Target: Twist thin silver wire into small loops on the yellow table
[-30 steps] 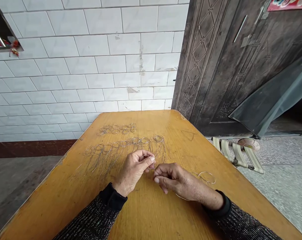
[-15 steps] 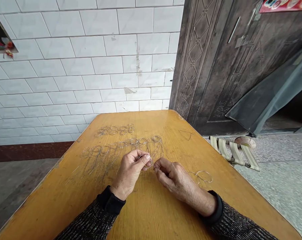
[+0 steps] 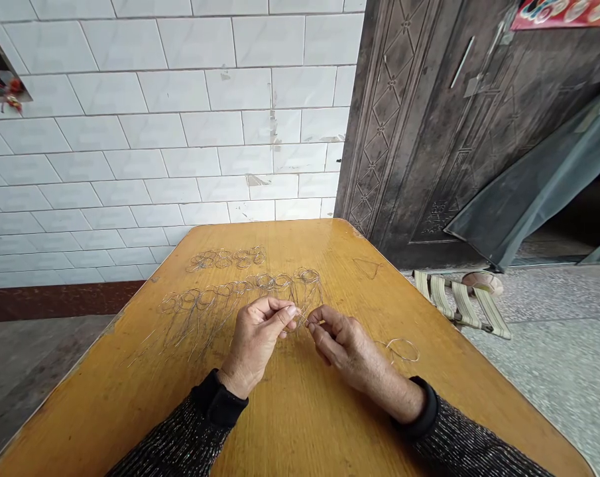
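Thin wire (image 3: 301, 318) spans the small gap between my two hands above the middle of the table. My left hand (image 3: 260, 334) pinches it between thumb and fingers, with part of the wire hidden behind the fingertips. Thumb and forefinger of my right hand (image 3: 344, 344) are closed on the same wire from the other side. Just beyond lie several wire loops with long tails (image 3: 225, 291) in a row. A single wire ring (image 3: 404, 350) rests to the right of my right forearm.
A second group of wire loops (image 3: 225, 258) lies farther back on the wooden table (image 3: 300, 411). A bent wire (image 3: 368, 267) is near the right edge. Behind stands a tiled wall (image 3: 190, 126); a strapped folding stool (image 3: 461, 301) is on the floor at right.
Both hands stay nearly in place, still pinching the wire. The right fingers have shifted slightly and turned at the wire. The view has moved a little.
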`<action>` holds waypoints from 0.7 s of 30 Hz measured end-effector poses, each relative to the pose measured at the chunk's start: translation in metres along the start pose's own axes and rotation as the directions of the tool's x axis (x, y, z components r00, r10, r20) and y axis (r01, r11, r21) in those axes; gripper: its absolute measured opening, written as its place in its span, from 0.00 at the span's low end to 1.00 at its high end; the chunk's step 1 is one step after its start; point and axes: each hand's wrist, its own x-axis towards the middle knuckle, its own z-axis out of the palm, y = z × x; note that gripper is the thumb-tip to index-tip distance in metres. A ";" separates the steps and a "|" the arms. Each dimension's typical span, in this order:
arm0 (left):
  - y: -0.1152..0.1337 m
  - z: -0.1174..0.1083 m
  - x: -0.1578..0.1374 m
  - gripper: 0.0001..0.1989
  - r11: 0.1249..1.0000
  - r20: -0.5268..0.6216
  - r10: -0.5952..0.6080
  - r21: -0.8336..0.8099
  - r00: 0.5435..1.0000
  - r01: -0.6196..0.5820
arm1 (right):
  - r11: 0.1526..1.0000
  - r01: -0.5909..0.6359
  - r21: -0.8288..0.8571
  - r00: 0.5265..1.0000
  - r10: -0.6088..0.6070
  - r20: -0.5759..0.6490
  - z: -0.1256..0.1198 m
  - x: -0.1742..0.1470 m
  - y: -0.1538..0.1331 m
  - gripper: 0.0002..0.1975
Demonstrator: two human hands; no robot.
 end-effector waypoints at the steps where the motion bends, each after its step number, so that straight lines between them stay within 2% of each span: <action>1: 0.000 0.000 0.000 0.08 1.000 -0.007 -0.001 0.001 1.000 0.001 | 1.000 0.009 0.000 1.000 -0.009 -0.002 0.000 0.000 0.000 0.06; 7: 0.002 -0.001 0.000 0.07 1.000 -0.041 0.022 0.008 0.999 -0.021 | 0.992 0.109 -0.056 0.991 -0.104 0.079 -0.005 -0.001 0.001 0.04; 9: 0.002 -0.001 0.001 0.07 0.999 -0.044 0.033 0.003 0.998 -0.033 | 0.987 0.126 -0.101 0.989 -0.117 0.092 -0.006 -0.002 0.001 0.06; 14: -0.001 -0.002 0.002 0.07 0.999 -0.071 0.048 0.008 0.996 -0.047 | 0.967 0.164 -0.193 0.984 -0.147 0.099 -0.007 -0.003 0.001 0.10; 21: -0.002 -0.001 0.003 0.05 0.997 -0.067 0.039 -0.062 0.997 -0.043 | 0.960 0.167 -0.223 0.986 -0.158 0.056 -0.008 -0.003 -0.003 0.12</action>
